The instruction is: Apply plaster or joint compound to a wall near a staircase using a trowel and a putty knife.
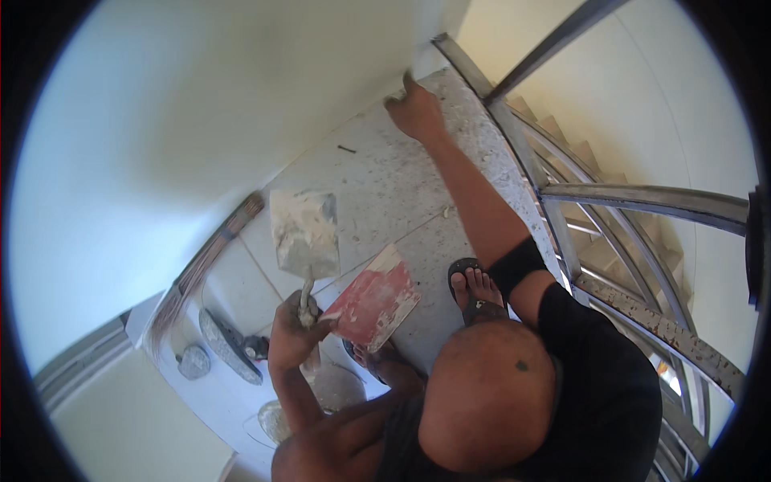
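My left hand [293, 333] is closed around the handle of a square-bladed trowel [305, 233], whose blade carries pale, dried-looking smears. The same hand also grips a corner of a flat reddish plate [371, 299] with whitish smears and a pale edge. Further off, my right arm reaches to the foot of the wall [321, 80]. There my right hand [416, 111] has a finger and thumb apart, close to the wall; its other fingers are partly hidden. Nothing shows in that hand, though its fingertips are a little blurred.
A metal railing [554, 233] borders the tiled floor [434, 217] on the right, with stairs [614, 173] beyond. Thin rods [205, 257] lie along the wall at left. Near them are a long grey object [227, 345] and a grey lump [193, 363]. A small dark stick [347, 149] lies on the floor.
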Available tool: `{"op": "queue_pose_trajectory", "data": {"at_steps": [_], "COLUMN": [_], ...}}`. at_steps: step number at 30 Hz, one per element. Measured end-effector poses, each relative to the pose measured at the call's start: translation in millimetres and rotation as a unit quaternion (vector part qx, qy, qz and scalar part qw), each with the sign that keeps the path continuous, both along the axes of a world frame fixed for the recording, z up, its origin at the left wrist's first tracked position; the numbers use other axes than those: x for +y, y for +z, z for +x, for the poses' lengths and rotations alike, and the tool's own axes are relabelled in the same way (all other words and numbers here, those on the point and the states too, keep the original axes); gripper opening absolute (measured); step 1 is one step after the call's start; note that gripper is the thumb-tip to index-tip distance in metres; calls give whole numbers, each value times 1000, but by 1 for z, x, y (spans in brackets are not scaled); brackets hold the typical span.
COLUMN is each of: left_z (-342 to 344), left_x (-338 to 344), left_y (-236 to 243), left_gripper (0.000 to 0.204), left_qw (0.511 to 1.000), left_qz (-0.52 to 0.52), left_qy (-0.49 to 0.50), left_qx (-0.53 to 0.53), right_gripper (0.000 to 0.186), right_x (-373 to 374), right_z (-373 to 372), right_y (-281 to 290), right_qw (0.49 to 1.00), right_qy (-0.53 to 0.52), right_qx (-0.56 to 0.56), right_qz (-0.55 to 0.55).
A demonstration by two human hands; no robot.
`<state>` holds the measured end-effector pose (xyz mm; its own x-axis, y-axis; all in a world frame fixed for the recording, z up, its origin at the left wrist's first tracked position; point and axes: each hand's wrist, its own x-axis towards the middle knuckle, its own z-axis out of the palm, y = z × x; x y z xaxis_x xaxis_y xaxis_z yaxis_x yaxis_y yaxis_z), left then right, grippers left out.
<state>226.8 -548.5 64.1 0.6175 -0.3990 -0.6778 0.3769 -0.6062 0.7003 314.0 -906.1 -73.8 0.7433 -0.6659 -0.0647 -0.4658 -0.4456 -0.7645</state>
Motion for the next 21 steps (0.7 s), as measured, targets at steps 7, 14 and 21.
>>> {"op": "queue_pose_trajectory", "data": {"at_steps": [7, 14, 21], "left_z": [5, 5, -6], "left_x": [-4, -33, -21], "left_y": [0, -1, -3], "left_gripper": [33, 34, 28], "left_qw": [985, 961, 974], "left_qz": [-104, -169, -148], "left_qy": [119, 198, 154], "left_qx": [-69, -92, -78], "right_gripper": [39, 60, 40], "right_x": [25, 97, 48], "right_z": [-125, -186, -150], "right_y": [15, 49, -8], "right_qw": [947, 583, 861], "right_qy": [-62, 196, 32], "right_qx": [-66, -157, -277], "right_qz": [309, 772, 426]}}
